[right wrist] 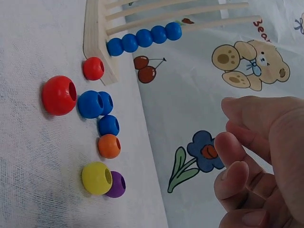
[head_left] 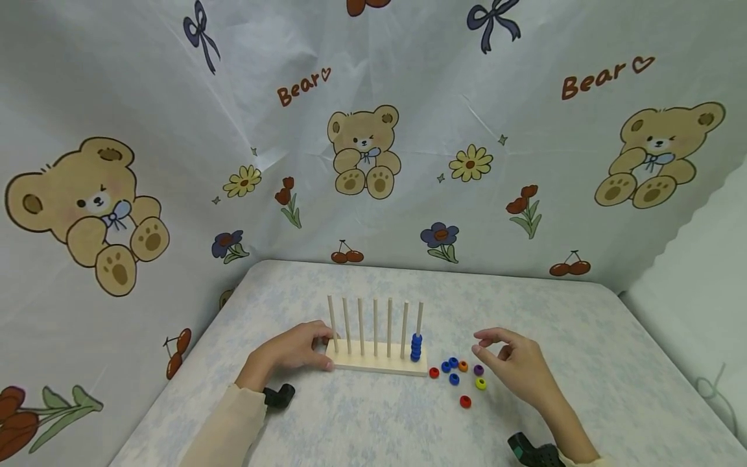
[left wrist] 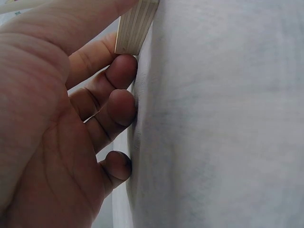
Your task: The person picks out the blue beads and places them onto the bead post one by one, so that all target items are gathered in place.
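A pale wooden peg board (head_left: pixel 373 364) with a row of upright pegs stands on the table. Several blue beads (head_left: pixel 416 348) are stacked on its rightmost peg; the other pegs are bare. My left hand (head_left: pixel 294 347) grips the board's left end, thumb at the front and fingers behind. In the left wrist view the layered board end (left wrist: pixel 135 28) shows by the thumb. My right hand (head_left: pixel 519 366), holding nothing, hovers right of the loose beads with fingers loosely bent. Nearest to it are a purple bead (head_left: pixel 478 370) and a yellow bead (head_left: pixel 481 383).
Between board and right hand lie three loose blue beads (head_left: pixel 454 379), an orange bead (head_left: pixel 463 366) and two red ones, one red bead (head_left: pixel 434 373) close to the board's right corner. A bear-printed cloth (head_left: pixel 408 78) hangs behind the table (head_left: pixel 362 421).
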Available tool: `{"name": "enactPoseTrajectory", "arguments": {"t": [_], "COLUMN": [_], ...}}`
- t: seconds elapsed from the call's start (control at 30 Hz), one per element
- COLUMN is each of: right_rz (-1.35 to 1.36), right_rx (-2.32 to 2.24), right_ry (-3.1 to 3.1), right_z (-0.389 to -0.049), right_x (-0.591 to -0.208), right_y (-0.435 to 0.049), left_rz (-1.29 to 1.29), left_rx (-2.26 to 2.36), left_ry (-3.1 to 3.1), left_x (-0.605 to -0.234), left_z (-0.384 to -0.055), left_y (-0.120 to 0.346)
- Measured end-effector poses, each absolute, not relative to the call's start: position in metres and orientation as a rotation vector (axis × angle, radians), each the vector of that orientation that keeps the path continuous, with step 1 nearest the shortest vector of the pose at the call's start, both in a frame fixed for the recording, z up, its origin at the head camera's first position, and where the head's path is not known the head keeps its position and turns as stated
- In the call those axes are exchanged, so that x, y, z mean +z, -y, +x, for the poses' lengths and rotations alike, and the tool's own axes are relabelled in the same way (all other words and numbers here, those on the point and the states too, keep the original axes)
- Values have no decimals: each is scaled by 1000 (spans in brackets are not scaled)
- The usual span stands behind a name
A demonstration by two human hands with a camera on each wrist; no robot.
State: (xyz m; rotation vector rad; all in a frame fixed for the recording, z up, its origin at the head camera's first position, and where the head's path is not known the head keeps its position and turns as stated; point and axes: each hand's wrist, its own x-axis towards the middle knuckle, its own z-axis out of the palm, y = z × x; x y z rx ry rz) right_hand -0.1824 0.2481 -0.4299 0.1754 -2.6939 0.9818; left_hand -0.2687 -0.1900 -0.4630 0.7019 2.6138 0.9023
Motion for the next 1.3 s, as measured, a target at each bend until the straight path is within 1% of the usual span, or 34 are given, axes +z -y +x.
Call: {"name": "enactPoseTrajectory", "arguments": {"t": [0.5, 1.3], "right_rz": [162, 162], "right_rx": [1029, 1017], "right_ry": [2823, 2875], "right_z": [-185, -186], "right_x": [-446, -461], "right_y": [-231, -224], "left_rz": [709, 727], "left_rx": [912, 888], "left_ry": [-2613, -2625], "left_x": [-463, -464], "left_z": [-269, -270], "left_y": [190, 191]}}
